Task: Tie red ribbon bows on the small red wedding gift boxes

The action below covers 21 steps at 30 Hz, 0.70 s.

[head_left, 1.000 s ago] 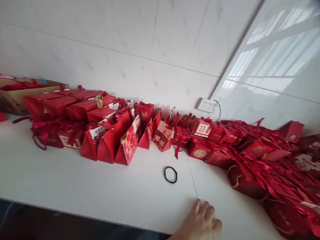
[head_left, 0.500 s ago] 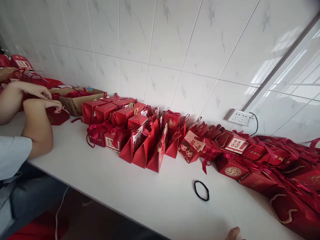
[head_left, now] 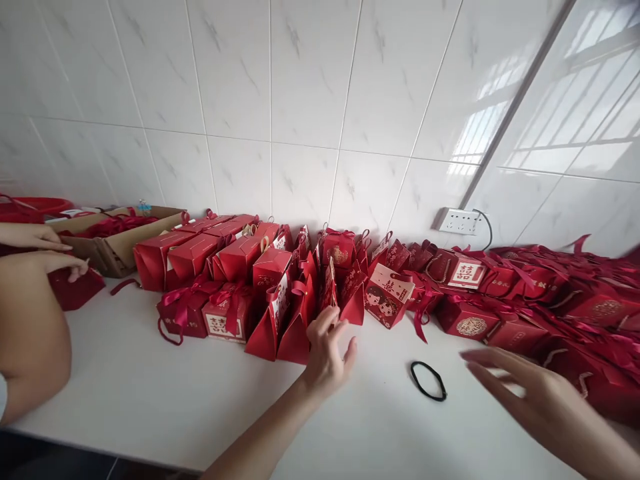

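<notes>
My left hand [head_left: 327, 353] is raised over the white table [head_left: 150, 400] with fingers spread, empty, its fingertips close to a red triangular gift bag [head_left: 300, 323]. My right hand [head_left: 530, 393] hovers open and empty at the right, near a pile of flat red gift bags [head_left: 565, 307]. A black hair tie [head_left: 429, 381] lies on the table between my two hands. Many red gift boxes with ribbons [head_left: 225, 313] stand in rows along the tiled wall.
Another person's arm and hands [head_left: 35, 293] work at the far left on a red bag [head_left: 75, 290]. A cardboard box [head_left: 117, 243] with red ribbon stands behind them. A wall socket [head_left: 456, 221] with a cable sits above the pile.
Both my hands have come up into view over the table; before, only a fingertip showed at the bottom edge. The view has shifted slightly to the right.
</notes>
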### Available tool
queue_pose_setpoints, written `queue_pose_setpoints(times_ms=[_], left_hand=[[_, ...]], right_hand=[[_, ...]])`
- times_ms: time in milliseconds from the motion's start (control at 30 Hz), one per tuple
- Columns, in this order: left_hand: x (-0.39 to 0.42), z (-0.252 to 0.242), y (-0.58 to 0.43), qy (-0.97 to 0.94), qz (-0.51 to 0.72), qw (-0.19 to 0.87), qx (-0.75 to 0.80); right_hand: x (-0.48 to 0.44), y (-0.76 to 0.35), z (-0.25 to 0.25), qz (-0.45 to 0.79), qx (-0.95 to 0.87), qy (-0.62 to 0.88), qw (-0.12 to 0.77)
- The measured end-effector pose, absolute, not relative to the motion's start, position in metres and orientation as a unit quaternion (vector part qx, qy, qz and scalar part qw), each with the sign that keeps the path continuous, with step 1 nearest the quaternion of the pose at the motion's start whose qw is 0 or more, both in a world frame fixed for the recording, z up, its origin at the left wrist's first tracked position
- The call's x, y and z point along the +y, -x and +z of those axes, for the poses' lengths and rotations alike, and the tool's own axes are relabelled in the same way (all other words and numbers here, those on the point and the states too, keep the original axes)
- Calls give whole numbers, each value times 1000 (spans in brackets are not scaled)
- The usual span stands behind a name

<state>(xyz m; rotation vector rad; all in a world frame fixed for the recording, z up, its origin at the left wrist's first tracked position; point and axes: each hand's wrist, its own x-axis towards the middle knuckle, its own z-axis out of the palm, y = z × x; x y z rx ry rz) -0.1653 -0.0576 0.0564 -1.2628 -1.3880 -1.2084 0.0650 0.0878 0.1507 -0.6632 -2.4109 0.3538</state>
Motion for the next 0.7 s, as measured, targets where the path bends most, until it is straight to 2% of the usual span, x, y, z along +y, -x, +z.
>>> queue_pose_setpoints(times_ms=[67,267,400,467,600,700], left_hand=[[-59,50,173,453,-517,386,-615],[-63,57,175,375,-647,75,-660],[-72,73,173,339,-681,-27,-649],[-74,78,172,311,-705,-84,-632],[-77,83,170,264,-728,-186,-605],[-78,85,170,259,-721,-231,-600]], right_hand=[[80,-26,142,233,-910,214,267],[65,68,112,318,-878,96,345],[69,78,93,394,-830,81,387],[69,71,88,482,-798,89,351],[62,56,87,630,-740,103,213],[60,51,89,663,-710,114,208]])
